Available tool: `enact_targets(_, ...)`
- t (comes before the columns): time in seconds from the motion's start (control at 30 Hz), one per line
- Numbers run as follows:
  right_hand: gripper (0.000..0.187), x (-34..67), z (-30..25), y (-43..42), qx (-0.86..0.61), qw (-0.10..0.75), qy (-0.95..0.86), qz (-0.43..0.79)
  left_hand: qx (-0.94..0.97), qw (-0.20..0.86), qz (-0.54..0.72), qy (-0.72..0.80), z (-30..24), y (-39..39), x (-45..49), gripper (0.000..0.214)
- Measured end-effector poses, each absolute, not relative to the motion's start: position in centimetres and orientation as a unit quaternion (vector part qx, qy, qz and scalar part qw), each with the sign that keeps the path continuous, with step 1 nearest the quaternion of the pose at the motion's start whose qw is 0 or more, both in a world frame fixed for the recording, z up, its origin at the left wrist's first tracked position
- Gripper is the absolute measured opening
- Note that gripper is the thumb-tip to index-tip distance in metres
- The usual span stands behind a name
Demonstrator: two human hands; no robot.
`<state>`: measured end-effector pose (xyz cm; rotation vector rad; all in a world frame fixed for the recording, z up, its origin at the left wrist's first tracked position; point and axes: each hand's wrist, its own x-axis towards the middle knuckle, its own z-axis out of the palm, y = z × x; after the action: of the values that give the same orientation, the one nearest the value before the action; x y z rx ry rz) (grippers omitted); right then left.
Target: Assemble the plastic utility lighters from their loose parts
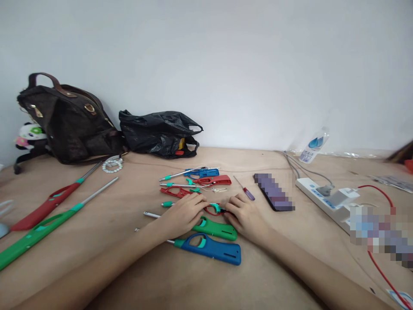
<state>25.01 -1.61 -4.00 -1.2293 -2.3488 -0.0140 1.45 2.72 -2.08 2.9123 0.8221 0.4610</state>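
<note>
I sit at a big brown table [135,275]. Near my arms lie a blue lighter [213,249] and a green lighter [217,230]. Between my hands is a small red lighter shell [213,209]. My left hand [182,214] curls on one end and my right hand [243,214] pinches the other. I think I should hold both ends steady and press gently, so the tiny parts stay put.

Nearest long plastic lighter [211,247]: blue body, teal trigger.
Plastic lighter behind it [217,229]: green, teal trigger.
Open lighter shell between the hands [213,209]: red with teal.
Leather handbag, upper left [69,122]: dark brown, reddish straps.
Crumpled plastic bag [159,132]: black.
Small screwdriver [245,189]: purple handle.
Power strip, right [322,198]: white, blue switches.
Wooden tabletop [129,267]: tan.
</note>
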Motion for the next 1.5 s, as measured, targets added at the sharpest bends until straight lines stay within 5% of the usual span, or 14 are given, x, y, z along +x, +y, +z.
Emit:
enact_targets(0.9,0.026,24.9,-3.9,-1.6,-0.462,0.240,-0.854,0.011,0.946,0.077,0.192,0.248,-2.9,4.4,1.1,0.036)
enact_targets(1.5,0.026,19.5,0.9,6.3,-0.462,0.188,-0.849,0.175,0.955,-0.037,0.166,0.243,-4.1,4.3,1.3,0.029)
